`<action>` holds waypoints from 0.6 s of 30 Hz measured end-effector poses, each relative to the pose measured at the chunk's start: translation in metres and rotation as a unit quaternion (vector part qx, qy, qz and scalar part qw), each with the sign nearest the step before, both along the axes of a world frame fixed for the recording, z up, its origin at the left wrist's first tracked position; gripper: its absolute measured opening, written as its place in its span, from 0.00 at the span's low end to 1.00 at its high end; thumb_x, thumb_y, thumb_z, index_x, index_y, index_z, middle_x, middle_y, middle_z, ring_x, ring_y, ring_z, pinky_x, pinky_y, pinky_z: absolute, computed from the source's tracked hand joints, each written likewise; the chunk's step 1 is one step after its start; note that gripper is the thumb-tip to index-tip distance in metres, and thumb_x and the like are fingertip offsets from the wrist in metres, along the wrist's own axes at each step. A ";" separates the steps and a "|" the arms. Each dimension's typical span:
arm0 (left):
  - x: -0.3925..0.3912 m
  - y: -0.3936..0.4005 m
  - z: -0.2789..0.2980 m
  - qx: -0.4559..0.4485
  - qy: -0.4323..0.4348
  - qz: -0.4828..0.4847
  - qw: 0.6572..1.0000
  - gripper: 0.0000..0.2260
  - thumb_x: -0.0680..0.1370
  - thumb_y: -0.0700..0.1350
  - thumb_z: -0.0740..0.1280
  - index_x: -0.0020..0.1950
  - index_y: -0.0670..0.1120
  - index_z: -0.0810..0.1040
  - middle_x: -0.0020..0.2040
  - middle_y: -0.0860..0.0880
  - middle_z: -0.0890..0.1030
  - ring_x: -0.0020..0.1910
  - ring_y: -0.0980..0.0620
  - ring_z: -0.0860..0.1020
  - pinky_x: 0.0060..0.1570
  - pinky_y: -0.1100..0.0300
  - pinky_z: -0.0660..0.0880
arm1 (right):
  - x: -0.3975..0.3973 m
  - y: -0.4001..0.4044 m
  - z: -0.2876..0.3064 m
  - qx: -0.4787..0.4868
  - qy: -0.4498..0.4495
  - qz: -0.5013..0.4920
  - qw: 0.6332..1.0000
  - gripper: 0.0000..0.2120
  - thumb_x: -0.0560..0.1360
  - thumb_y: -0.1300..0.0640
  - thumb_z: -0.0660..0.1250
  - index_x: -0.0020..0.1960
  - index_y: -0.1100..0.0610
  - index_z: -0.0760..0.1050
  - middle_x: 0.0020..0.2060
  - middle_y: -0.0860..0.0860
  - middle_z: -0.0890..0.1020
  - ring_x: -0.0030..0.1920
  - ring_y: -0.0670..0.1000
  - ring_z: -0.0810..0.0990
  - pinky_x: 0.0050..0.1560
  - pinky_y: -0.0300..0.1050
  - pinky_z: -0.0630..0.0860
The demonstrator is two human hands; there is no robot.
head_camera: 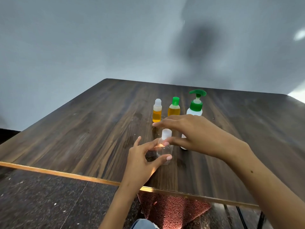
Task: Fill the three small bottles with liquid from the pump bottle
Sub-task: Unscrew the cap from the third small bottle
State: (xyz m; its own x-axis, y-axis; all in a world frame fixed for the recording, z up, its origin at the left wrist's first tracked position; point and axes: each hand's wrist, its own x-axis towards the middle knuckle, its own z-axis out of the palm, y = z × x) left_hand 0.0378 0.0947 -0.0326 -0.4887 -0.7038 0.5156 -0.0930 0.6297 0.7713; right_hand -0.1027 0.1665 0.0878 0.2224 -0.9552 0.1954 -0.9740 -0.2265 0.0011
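Clear small bottle [164,150]: transparent plastic, appears empty, upright on the wooden tabletop nearest the person, white translucent cap on its neck; held between fingers and thumb. Uncapped small bottle [157,111]: clear, roughly half full of amber liquid, bare threaded neck, upright at the left of the far row. Green-capped small bottle [174,108]: clear, amber liquid nearly to the shoulder, green cap closed, upright just right of the uncapped one. Pump bottle [195,104]: white body, green collar and pump head, upright at the right of the row, lower part hidden.
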 end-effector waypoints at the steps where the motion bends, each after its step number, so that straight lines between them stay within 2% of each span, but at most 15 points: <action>1: 0.000 0.000 0.000 0.002 0.002 -0.001 1.000 0.19 0.67 0.59 0.75 0.56 0.64 0.77 0.43 0.74 0.79 0.51 0.70 0.79 0.72 0.70 0.46 | 0.001 0.000 -0.001 -0.010 0.024 -0.013 1.000 0.19 0.77 0.43 0.61 0.66 0.44 0.69 0.57 0.41 0.76 0.53 0.43 0.76 0.44 0.39 0.72; 3: 0.000 0.000 -0.001 0.002 0.002 -0.005 1.000 0.19 0.67 0.57 0.75 0.57 0.64 0.77 0.45 0.73 0.80 0.50 0.69 0.79 0.73 0.67 0.46 | 0.001 -0.003 -0.006 -0.031 0.063 -0.012 0.997 0.15 0.78 0.44 0.60 0.63 0.45 0.71 0.54 0.43 0.76 0.51 0.45 0.77 0.41 0.38 0.70; 6: 0.000 0.001 0.000 0.005 0.001 -0.005 1.000 0.19 0.67 0.57 0.74 0.56 0.65 0.76 0.45 0.73 0.80 0.49 0.69 0.80 0.73 0.67 0.46 | -0.002 -0.003 -0.001 -0.008 0.006 0.020 1.000 0.12 0.77 0.52 0.64 0.60 0.46 0.75 0.55 0.43 0.78 0.53 0.45 0.77 0.47 0.43 0.75; 9: 0.000 0.002 0.001 0.009 0.007 -0.009 1.000 0.18 0.67 0.57 0.74 0.55 0.67 0.76 0.46 0.73 0.80 0.49 0.68 0.80 0.73 0.63 0.47 | -0.002 -0.003 0.000 -0.007 0.019 0.000 1.000 0.17 0.76 0.43 0.63 0.63 0.45 0.72 0.55 0.42 0.77 0.53 0.43 0.76 0.47 0.41 0.74; 11: 0.000 0.002 0.000 0.007 0.007 -0.011 1.000 0.19 0.67 0.59 0.73 0.57 0.67 0.75 0.47 0.74 0.80 0.50 0.69 0.79 0.73 0.63 0.47 | -0.003 -0.007 -0.004 -0.015 0.043 0.000 0.999 0.13 0.77 0.45 0.62 0.59 0.48 0.74 0.51 0.45 0.78 0.50 0.46 0.77 0.47 0.44 0.75; 13: 0.000 0.002 0.000 0.006 0.007 -0.015 1.000 0.19 0.67 0.61 0.72 0.57 0.67 0.75 0.47 0.73 0.80 0.50 0.69 0.79 0.73 0.64 0.47 | -0.003 -0.008 -0.003 0.005 -0.002 0.017 1.000 0.10 0.76 0.52 0.65 0.58 0.48 0.76 0.51 0.45 0.79 0.51 0.46 0.77 0.49 0.46 0.76; 14: 0.000 0.002 0.000 0.007 0.008 -0.016 1.000 0.18 0.67 0.61 0.71 0.56 0.67 0.76 0.48 0.72 0.80 0.50 0.68 0.80 0.73 0.64 0.46 | -0.004 -0.008 -0.001 0.016 -0.021 0.022 0.999 0.13 0.75 0.53 0.67 0.59 0.47 0.76 0.54 0.44 0.79 0.53 0.44 0.77 0.50 0.46 0.76; 16: 0.000 0.002 0.000 0.008 0.008 -0.013 1.000 0.16 0.67 0.62 0.72 0.54 0.67 0.76 0.48 0.70 0.81 0.51 0.68 0.79 0.74 0.62 0.47 | -0.005 -0.006 0.002 0.015 -0.006 0.018 1.000 0.19 0.74 0.47 0.67 0.64 0.44 0.72 0.57 0.42 0.77 0.55 0.43 0.76 0.52 0.44 0.75; 18: 0.001 0.002 -0.001 0.009 0.006 -0.013 1.000 0.16 0.68 0.59 0.74 0.54 0.66 0.76 0.47 0.69 0.82 0.52 0.68 0.79 0.75 0.60 0.47 | -0.002 -0.006 0.000 -0.010 0.042 0.005 0.999 0.19 0.74 0.44 0.66 0.64 0.44 0.71 0.55 0.44 0.77 0.54 0.45 0.76 0.50 0.45 0.76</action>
